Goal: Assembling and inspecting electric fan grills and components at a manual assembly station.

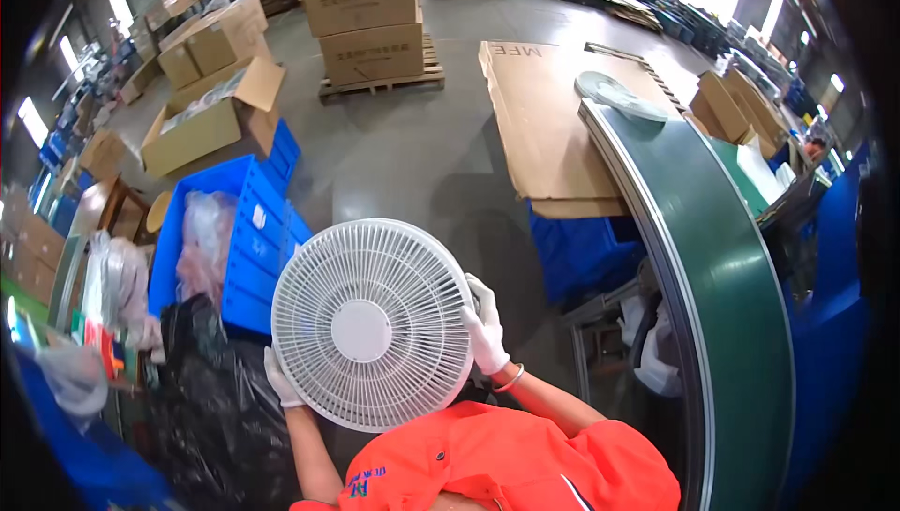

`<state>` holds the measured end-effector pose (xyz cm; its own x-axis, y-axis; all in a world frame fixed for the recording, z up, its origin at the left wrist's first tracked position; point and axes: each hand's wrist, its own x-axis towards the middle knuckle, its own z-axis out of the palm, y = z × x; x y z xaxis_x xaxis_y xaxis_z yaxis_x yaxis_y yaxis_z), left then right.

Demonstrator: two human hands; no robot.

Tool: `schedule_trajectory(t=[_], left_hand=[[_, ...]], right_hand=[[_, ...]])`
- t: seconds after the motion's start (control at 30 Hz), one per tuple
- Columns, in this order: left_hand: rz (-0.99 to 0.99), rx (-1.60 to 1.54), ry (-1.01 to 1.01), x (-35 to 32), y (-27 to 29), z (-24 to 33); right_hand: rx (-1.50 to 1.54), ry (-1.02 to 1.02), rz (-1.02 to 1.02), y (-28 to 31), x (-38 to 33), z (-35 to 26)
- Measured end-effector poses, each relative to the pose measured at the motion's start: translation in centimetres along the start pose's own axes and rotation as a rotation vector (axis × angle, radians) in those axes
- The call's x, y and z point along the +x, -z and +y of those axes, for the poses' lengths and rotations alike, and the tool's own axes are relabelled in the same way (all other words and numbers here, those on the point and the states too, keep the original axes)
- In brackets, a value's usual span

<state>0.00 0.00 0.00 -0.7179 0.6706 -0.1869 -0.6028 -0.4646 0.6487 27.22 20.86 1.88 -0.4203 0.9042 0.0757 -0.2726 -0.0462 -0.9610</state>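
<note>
We held white round fan grille (372,323) between gloved hands: left hand (280,382) gripped lower-left rim, right hand (485,323) clasped right rim. Green conveyor belt (722,267) ran right of right hand.

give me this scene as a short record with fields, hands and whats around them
left hand: gloved, grips the lower left rim of the fan grille
right hand: gloved, grips the grille's right rim
grille: white, round, held up facing the camera
left side: blue crate, black bag
right side: green conveyor with a round disc at its far end
floor: flat cardboard, boxes on a pallet
</note>
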Motion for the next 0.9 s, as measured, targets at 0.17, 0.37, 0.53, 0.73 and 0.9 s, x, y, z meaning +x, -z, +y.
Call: schedule_trajectory(t=[0.17, 0.37, 0.53, 0.73, 0.9], left_hand=[[0.029, 0.071, 0.172, 21.8, -5.4, 0.3], [-0.080, 0.121, 0.274, 41.9, -16.4, -5.6], [-0.070, 0.169, 0.233, 58.7, -20.5, -6.2], [-0.112, 0.171, 0.283, 74.3, -28.7, -7.7], [-0.207, 0.182, 0.450, 90.3, -36.1, -15.6]], right_hand=[[-0.014, 0.110, 0.155, -2.8, 17.0, 0.1], [-0.005, 0.046, 0.291, 0.3, 37.4, 5.3], [-0.030, 0.040, 0.317, -1.0, 54.3, 6.6], [-0.093, 0.080, 0.314, -1.1, 71.8, 9.5], [-0.138, 0.098, 0.516, 2.9, 85.2, 12.1]])
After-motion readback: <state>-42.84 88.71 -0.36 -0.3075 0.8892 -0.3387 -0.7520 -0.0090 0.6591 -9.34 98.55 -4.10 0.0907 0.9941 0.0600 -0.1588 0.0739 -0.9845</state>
